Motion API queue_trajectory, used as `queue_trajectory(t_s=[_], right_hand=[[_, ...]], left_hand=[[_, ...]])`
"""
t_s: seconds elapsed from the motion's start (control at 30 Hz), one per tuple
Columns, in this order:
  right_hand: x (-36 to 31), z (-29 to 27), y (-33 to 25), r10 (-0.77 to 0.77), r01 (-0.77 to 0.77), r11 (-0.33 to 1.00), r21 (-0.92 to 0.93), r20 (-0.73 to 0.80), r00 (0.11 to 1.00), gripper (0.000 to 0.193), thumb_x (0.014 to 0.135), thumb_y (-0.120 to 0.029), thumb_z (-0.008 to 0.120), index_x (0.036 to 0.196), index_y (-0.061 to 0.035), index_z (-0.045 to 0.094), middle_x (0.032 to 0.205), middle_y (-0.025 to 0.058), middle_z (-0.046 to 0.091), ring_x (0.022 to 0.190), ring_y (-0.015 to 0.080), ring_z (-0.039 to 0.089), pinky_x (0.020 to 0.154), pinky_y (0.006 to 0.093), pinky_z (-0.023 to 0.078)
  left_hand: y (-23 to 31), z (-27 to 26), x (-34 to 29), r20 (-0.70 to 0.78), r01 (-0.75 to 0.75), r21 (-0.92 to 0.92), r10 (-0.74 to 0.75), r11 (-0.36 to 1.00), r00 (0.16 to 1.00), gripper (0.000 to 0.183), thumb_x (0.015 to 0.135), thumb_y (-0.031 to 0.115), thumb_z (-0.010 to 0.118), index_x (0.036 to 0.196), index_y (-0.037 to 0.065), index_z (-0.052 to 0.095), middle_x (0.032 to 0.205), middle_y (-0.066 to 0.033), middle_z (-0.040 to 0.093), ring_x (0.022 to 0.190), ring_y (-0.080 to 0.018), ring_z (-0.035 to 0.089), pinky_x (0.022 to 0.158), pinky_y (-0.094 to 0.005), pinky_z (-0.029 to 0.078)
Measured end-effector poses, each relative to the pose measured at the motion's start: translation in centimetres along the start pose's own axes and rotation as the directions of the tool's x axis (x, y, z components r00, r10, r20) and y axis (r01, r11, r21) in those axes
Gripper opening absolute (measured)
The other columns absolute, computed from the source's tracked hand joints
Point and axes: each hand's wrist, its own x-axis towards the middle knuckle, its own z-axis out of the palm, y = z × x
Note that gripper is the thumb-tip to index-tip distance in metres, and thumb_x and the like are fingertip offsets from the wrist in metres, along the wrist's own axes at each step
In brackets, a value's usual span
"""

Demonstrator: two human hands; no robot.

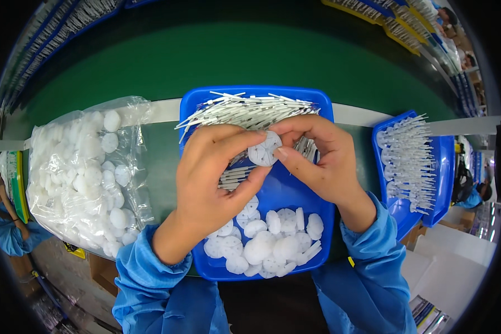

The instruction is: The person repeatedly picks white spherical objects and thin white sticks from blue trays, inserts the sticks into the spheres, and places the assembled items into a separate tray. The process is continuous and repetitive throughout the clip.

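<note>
My left hand (214, 172) and my right hand (320, 158) meet over a blue tray (284, 192) and both pinch one white round ribbed disc (264, 148) between thumb and fingers. My right hand also seems to keep a few thin white sticks (308, 149) under its fingers. A heap of thin white sticks (250, 110) fills the tray's far end. Several white discs (273, 242) lie in a pile at its near end.
A clear plastic bag (86, 172) full of white discs lies left of the tray. A second blue tray (428, 183) at the right holds rows of white sticks with heads. The green belt (234, 61) runs behind. Other people in blue sit at both sides.
</note>
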Motion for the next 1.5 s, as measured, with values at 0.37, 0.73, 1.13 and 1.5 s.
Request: queue_trajectory(t_s=[0.37, 0.73, 1.13, 1.5], right_hand=[[-0.5, 0.4, 0.6, -0.016, 0.015, 0.991, 0.133, 0.006, 1.000, 0.030, 0.095, -0.002, 0.081, 0.123, -0.0011, 0.072, 0.093, 0.0023, 0.073, 0.089, 0.0088, 0.068, 0.083, 0.0279, 0.055], [-0.6, 0.0, 0.8, 0.024, -0.059, 0.925, 0.374, 0.098, 0.995, 0.029, 0.101, -0.002, 0.074, 0.129, 0.0013, 0.066, 0.109, 0.0032, 0.071, 0.097, 0.0094, 0.067, 0.093, 0.0302, 0.055], [-1.2, -0.9, 0.2, 0.169, -0.184, 0.923, 0.339, 0.075, 0.983, 0.014, 0.104, -0.007, 0.074, 0.116, 0.0003, 0.071, 0.107, 0.0055, 0.076, 0.094, 0.0113, 0.072, 0.084, 0.0283, 0.059], [-5.8, -2.5, -1.4, -0.169, 0.321, 0.662, -0.677, 0.283, 0.944, 0.022, 0.078, -0.015, 0.086, 0.099, -0.0137, 0.077, 0.112, -0.0011, 0.075, 0.110, 0.0253, 0.070, 0.098, 0.0422, 0.055]], left_hand=[[-0.2, 0.2, 0.3, -0.034, -0.200, 0.121, 0.205, 0.972, 0.978, 0.056, 0.071, 0.000, 0.091, 0.126, 0.009, 0.080, 0.111, -0.0046, 0.071, 0.095, -0.0243, 0.067, 0.080, -0.0360, 0.053], [0.0, 0.1, 0.4, -0.042, -0.210, 0.115, 0.216, 0.971, 0.975, 0.053, 0.072, -0.001, 0.090, 0.124, 0.008, 0.080, 0.112, -0.0068, 0.073, 0.097, -0.0263, 0.067, 0.082, -0.0371, 0.053], [0.3, -0.4, 0.5, 0.102, -0.284, 0.131, 0.272, 0.950, 0.957, 0.057, 0.074, 0.005, 0.090, 0.129, 0.004, 0.078, 0.121, -0.0125, 0.073, 0.109, -0.0328, 0.066, 0.096, -0.0429, 0.053], [2.1, 0.1, -1.7, 0.388, -0.144, 0.176, 0.066, 0.974, 0.919, 0.047, 0.085, 0.002, 0.076, 0.131, 0.006, 0.075, 0.106, -0.0071, 0.075, 0.106, -0.0281, 0.066, 0.087, -0.0447, 0.052]])
